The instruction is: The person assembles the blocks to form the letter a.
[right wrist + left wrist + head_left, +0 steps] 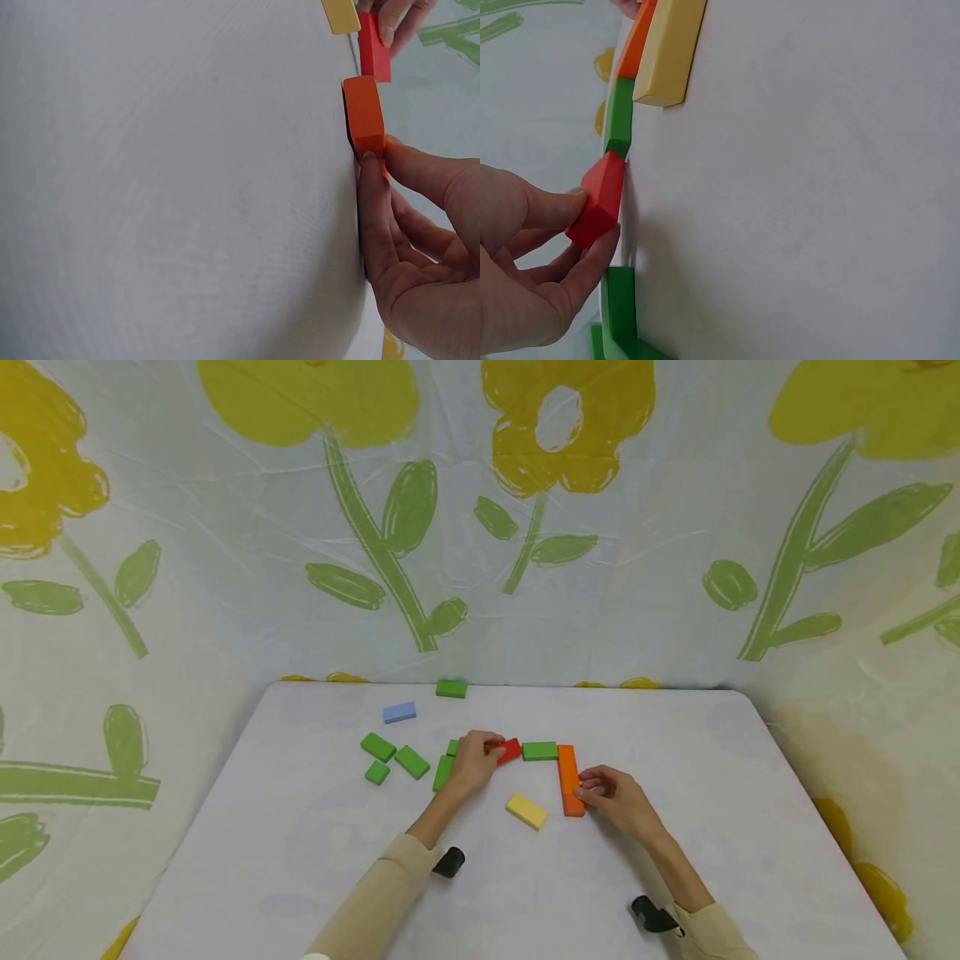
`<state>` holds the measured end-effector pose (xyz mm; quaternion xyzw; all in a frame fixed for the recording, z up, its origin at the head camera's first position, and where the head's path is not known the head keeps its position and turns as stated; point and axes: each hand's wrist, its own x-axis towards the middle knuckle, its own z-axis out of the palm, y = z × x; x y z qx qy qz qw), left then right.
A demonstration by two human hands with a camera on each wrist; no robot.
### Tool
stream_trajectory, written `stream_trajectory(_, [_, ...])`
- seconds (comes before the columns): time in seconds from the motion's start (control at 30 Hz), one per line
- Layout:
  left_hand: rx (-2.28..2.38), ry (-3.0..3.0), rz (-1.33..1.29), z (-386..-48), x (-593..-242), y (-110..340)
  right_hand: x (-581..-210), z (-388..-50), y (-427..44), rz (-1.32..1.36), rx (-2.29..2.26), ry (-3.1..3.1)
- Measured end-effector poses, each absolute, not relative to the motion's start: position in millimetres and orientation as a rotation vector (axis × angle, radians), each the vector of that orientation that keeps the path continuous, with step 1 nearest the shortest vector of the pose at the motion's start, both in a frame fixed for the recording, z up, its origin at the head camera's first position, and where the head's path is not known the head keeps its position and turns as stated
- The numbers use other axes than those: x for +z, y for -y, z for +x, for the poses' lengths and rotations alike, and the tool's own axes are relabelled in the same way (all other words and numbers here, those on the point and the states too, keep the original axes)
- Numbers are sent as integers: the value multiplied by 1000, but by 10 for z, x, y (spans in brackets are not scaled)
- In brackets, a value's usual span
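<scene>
My left hand [472, 763] pinches a red block [600, 199] between thumb and fingers. In the left wrist view, one end of it meets a green block [619, 116]. Beyond that green block [540, 751], two orange blocks [567, 770] lie end to end, running toward the near side. The right hand [624, 799] is at their right side, its thumb and fingertips touching the orange [365, 112]. A yellow block [527, 812] lies between the two hands, nearer the wearer. Beside the left hand, a green block [443, 772] is partly hidden.
Left of the hands lie several loose green blocks [412, 762]. A blue block [399, 712] and another green block [452, 689] are toward the table's far edge. The white table [300, 860] meets a flower-printed curtain [630, 610] at the back.
</scene>
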<state>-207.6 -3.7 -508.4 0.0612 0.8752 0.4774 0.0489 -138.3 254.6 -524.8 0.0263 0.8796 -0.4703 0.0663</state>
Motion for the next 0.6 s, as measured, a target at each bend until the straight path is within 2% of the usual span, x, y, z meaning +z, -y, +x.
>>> stream_trajectory(0.6, [1208,-2892,365,-1933,-5196,77,-5224,-1355,-2541,76,-1409,-2652])
